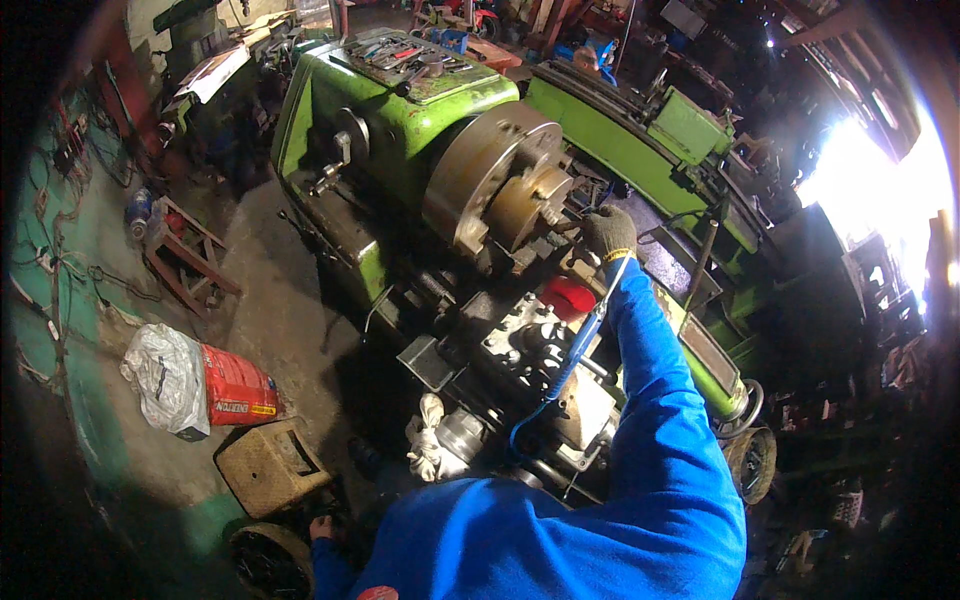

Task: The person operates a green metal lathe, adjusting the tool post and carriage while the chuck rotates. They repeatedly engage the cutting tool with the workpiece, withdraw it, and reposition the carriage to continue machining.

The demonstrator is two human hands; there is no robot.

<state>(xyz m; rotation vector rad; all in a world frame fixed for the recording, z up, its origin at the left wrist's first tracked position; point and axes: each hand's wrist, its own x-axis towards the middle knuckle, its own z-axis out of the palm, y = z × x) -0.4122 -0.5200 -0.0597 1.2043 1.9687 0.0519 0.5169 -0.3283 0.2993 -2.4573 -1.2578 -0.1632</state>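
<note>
My right hand [610, 234], in a dark knitted glove with a yellow cuff, reaches to the work end of a green lathe [400, 130]. Its fingers curl closed beside the metal workpiece [527, 208] in the large chuck [477, 178]; what they grip is hidden. A slim blue air blow gun [588, 335] with a coiled hose lies along the right forearm, its thin nozzle passing near the wrist. Below sits the tool post [535, 340] on the carriage, a red round object [568, 298] beside it. My bare left hand [322, 527] is low at the left, its fingers too small to read.
Hand tools lie on a tray [400, 58] atop the headstock. A white rag [427, 440] hangs by the carriage handle. On the floor at left stand a red-and-white sack [235, 385], a tan container [270, 465] and a small wooden stool [190, 255]. The lathe bed [620, 150] extends right.
</note>
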